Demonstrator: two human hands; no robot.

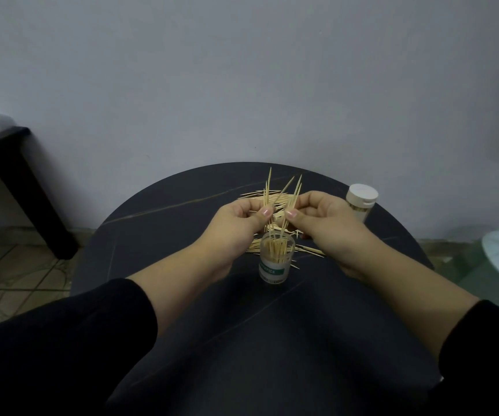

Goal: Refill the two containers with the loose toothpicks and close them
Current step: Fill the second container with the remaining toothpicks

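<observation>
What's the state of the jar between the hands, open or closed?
Open: the jar has no lid, and toothpicks stand out of its mouth.

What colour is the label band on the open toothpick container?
The label band is green, in the head view.

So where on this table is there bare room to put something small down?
Bare: the table left of the left hand, out to the rim; also the near strip between the forearms, before the open container. Smaller: right of the right hand, nearer than the closed container. Crowded: the middle, where loose toothpicks lie around and behind the open container.
</observation>
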